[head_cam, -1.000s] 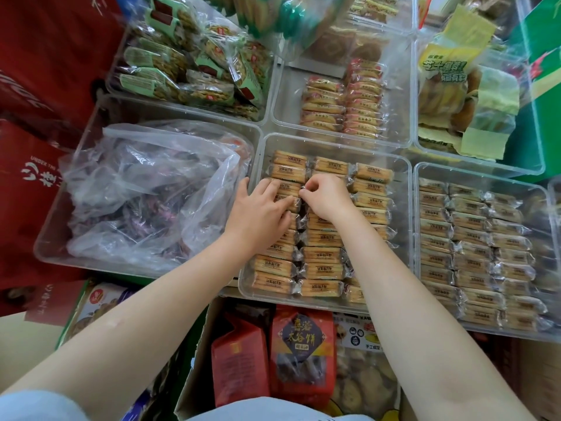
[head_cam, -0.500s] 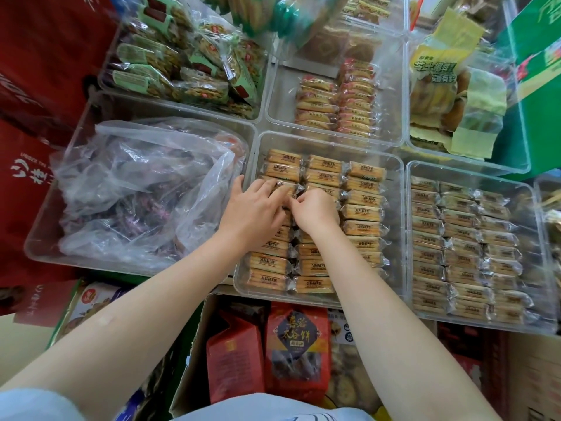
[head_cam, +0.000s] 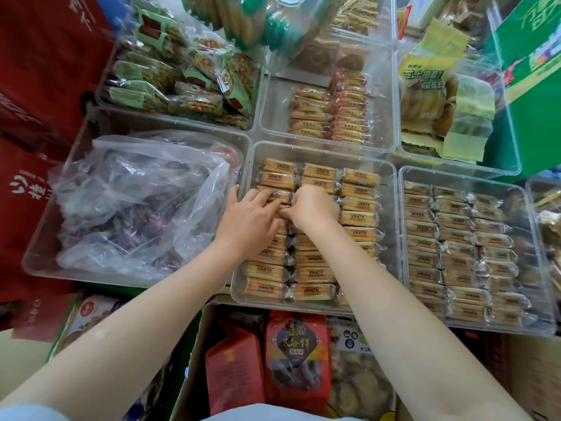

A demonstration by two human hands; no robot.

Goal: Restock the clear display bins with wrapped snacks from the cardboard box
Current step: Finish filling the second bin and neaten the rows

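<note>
Landmark: middle bin. Left hand over its left column, fingers lying nearly straight on a wrapped snack whose long axis runs left-right. Right hand touching beside it, fingers curled under; grip cannot be told. Both equally near. Wrapper print too small to read. Below the bin, cardboard box; a red pouch carries Chinese characters.

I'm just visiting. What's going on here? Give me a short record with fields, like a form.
place: shop display of clear bins
middle bin: rows of wrapped biscuits
left hand: fingers on the biscuit packs
right hand: fingers curled, pinching a pack
bin to the left: crumpled plastic bag
bin to the right: full rows of packs
</note>
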